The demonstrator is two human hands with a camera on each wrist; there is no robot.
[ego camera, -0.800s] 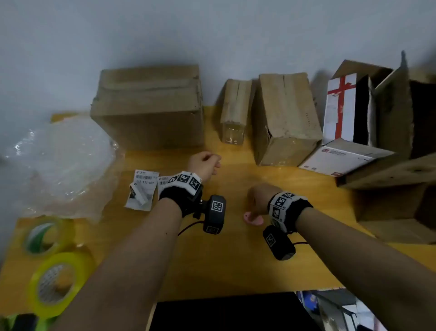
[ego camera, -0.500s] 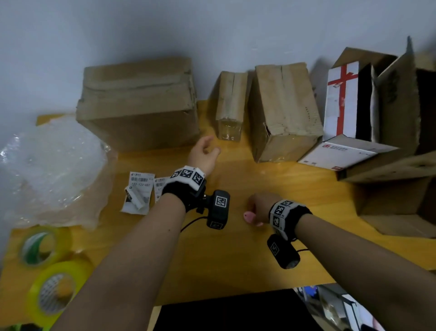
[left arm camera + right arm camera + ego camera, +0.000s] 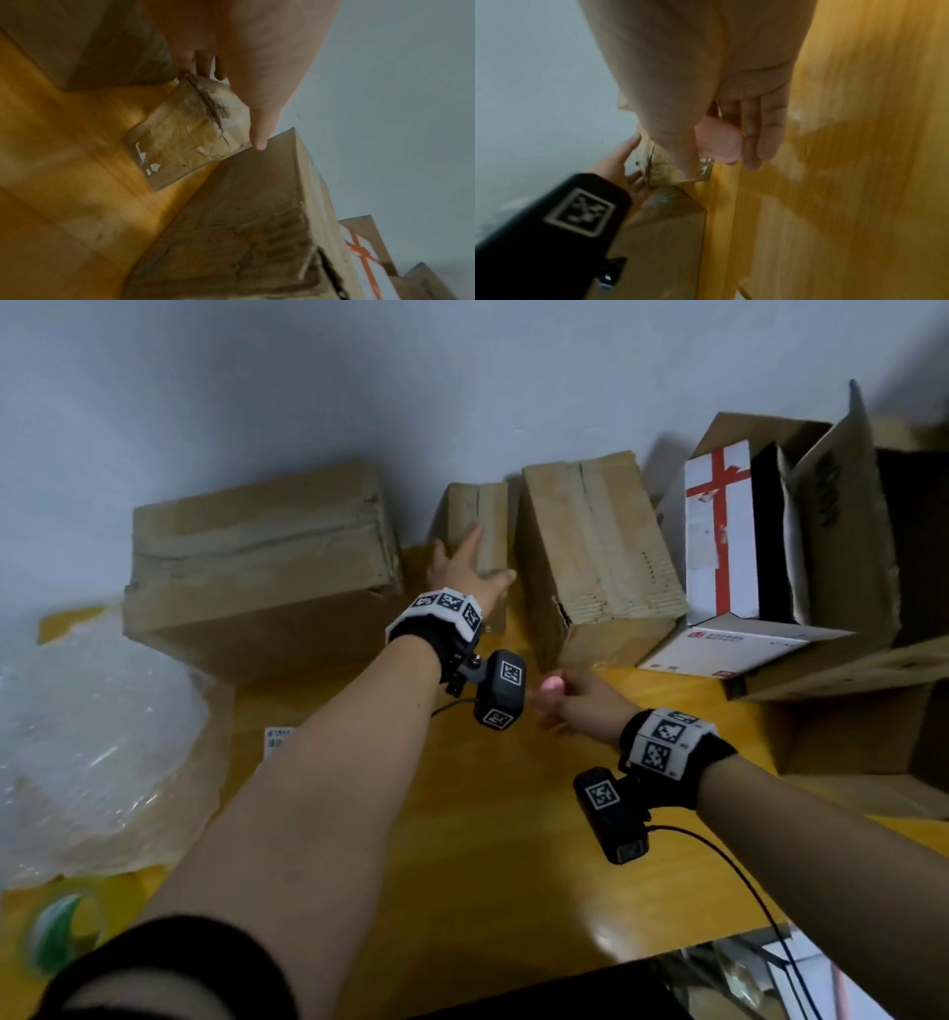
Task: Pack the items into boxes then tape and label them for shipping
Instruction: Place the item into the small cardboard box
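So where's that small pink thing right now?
The small pink object is pinched in the right hand, low over the yellow wooden table, just in front of the middle brown cardboard box.

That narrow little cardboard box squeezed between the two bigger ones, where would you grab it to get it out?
Probably by its near end, coming from the front and above. The narrow box stands with a larger carton tight on its right and the big box to its left, so only its top and front are free. The left hand already spreads over that top edge.
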